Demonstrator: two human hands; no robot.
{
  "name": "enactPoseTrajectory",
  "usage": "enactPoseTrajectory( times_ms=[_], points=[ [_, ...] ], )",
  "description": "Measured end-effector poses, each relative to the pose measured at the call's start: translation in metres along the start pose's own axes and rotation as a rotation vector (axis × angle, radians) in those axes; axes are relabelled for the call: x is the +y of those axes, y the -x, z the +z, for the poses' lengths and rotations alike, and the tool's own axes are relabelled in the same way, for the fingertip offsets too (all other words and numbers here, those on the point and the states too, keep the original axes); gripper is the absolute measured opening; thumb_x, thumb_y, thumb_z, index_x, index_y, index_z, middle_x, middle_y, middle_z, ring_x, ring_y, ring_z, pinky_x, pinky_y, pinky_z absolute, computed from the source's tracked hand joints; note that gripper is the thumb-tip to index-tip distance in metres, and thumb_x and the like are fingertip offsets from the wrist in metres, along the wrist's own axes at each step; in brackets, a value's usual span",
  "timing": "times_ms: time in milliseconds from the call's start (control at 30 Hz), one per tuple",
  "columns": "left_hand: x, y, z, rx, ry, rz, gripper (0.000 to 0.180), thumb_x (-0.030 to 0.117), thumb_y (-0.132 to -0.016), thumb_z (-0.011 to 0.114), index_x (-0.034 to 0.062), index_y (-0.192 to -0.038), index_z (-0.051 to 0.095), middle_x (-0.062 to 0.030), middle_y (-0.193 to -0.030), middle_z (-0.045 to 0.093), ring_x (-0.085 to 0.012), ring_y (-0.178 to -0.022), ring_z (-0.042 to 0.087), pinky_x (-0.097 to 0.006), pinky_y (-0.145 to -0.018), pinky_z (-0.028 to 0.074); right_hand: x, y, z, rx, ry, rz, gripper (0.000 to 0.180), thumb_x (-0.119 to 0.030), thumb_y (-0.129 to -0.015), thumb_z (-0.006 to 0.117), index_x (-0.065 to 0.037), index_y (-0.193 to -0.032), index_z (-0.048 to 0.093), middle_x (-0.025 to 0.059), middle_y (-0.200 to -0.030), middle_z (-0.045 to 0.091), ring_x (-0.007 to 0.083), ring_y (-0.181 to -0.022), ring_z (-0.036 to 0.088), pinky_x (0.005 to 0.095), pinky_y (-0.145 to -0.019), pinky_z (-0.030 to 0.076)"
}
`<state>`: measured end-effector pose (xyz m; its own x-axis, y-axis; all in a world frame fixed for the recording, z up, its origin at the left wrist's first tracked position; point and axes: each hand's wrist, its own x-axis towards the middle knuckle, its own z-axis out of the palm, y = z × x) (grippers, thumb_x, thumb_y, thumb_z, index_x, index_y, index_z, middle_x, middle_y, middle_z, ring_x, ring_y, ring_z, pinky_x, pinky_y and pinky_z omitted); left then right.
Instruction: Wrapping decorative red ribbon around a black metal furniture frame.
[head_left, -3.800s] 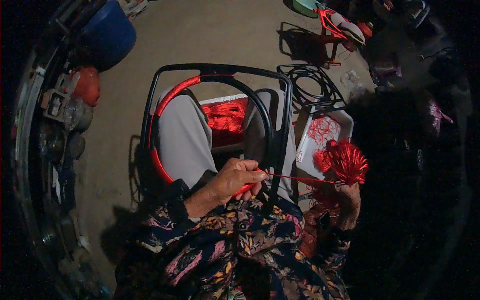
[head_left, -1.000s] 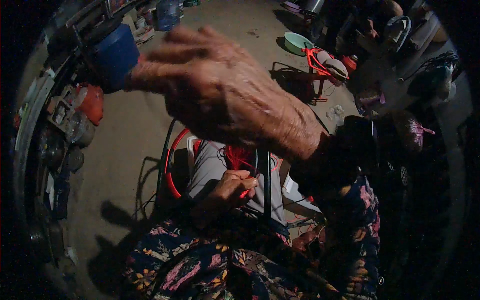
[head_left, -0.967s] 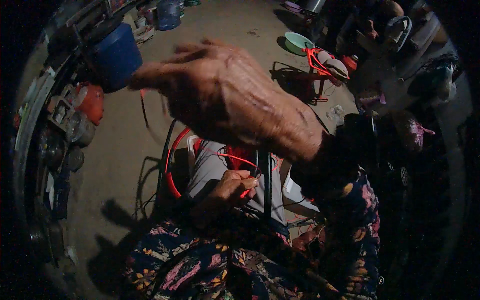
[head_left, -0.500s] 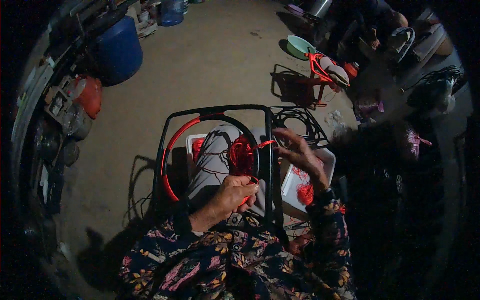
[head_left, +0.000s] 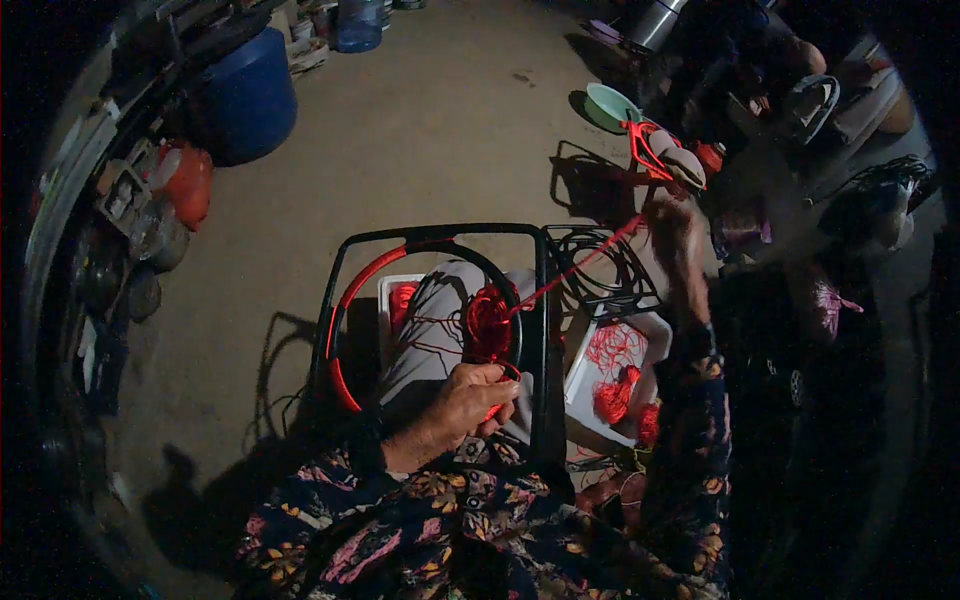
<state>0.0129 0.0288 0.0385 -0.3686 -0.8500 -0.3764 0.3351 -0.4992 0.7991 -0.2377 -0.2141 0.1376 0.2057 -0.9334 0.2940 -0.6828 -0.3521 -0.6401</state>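
A black rectangular frame (head_left: 540, 360) with a round ring inside it stands over my lap. Red cord wrapping (head_left: 345, 310) covers the ring's left side, while other parts stay black. My left hand (head_left: 465, 405) is closed on the ring's lower right, thumb and fingers pinching red cord there. Beside it hangs a bundle of red cord (head_left: 489, 325), just inside the ring. From the ring's right side a stretch of red cord (head_left: 575, 268) runs taut, up and right, to my right hand (head_left: 680, 240). That hand is slightly blurred and closed around the cord's end.
White trays (head_left: 655, 345) with red cord lie by my legs. Another black frame (head_left: 600, 260) rests right of mine. Farther off are an orange-red frame (head_left: 645, 150), a pale green basin (head_left: 610, 107) and a seated person (head_left: 790, 60). A blue tub (head_left: 245, 100) stands at left.
My right hand has moved from beside the frame up and to the right, drawing the red cord out long. The left hand keeps its grip at the ring.
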Motion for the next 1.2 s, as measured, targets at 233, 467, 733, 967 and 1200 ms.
enactPoseTrajectory(
  times_ms=[233,467,733,967,1200],
  points=[
    [-0.002,-0.006,-0.012,0.094,-0.418,0.015,0.017,0.022,-0.088,0.055,0.0055,-0.093,0.059,-0.0010,-0.076,0.060,-0.0131,-0.065,0.054,-0.028,-0.062,0.043,-0.199,0.012,0.060,-0.645,-0.576,-0.318,0.056,0.013,-0.075,0.048,-0.007,-0.126,0.054,0.0009,-0.087,0.059,0.0080,-0.077,0.051,0.0210,-0.064,0.044],
    [-0.018,-0.030,-0.028,-0.062,0.069,0.315,0.016,0.019,-0.085,0.059,0.0029,-0.083,0.059,-0.0005,-0.073,0.058,-0.0111,-0.069,0.054,-0.026,-0.064,0.043,-0.173,0.080,0.042,-0.484,-0.216,-0.366,0.036,0.001,-0.082,0.060,-0.005,-0.117,0.058,0.0080,-0.088,0.065,0.0128,-0.083,0.062,0.0274,-0.072,0.049],
    [-0.010,-0.042,-0.038,-0.033,-0.100,0.439,0.016,0.014,-0.081,0.061,0.0003,-0.073,0.058,0.0003,-0.064,0.054,-0.0071,-0.063,0.051,-0.025,-0.055,0.042,-0.097,0.151,0.087,-0.748,0.192,-0.836,0.023,-0.006,-0.067,0.060,-0.006,-0.089,0.064,0.0098,-0.091,0.062,0.0242,-0.089,0.061,0.0376,-0.078,0.048],
    [0.005,-0.031,-0.050,0.267,-0.511,0.485,0.020,0.011,-0.079,0.061,-0.0030,-0.066,0.054,-0.0009,-0.056,0.044,-0.0064,-0.058,0.039,-0.030,-0.050,0.034,-0.111,0.166,0.108,-0.687,0.440,-0.908,0.026,-0.022,-0.068,0.060,-0.008,-0.090,0.064,0.0086,-0.108,0.058,0.0244,-0.110,0.048,0.0392,-0.093,0.036],
    [-0.023,-0.054,-0.064,0.344,-0.768,0.688,0.024,0.016,-0.078,0.064,-0.0042,-0.071,0.053,-0.0177,-0.060,0.050,-0.0249,-0.054,0.047,-0.037,-0.053,0.038,-0.096,0.181,0.135,-0.814,0.750,-1.004,0.029,-0.023,-0.077,0.058,-0.011,-0.103,0.061,0.0093,-0.114,0.055,0.0283,-0.114,0.043,0.0428,-0.096,0.033]
  ],
)
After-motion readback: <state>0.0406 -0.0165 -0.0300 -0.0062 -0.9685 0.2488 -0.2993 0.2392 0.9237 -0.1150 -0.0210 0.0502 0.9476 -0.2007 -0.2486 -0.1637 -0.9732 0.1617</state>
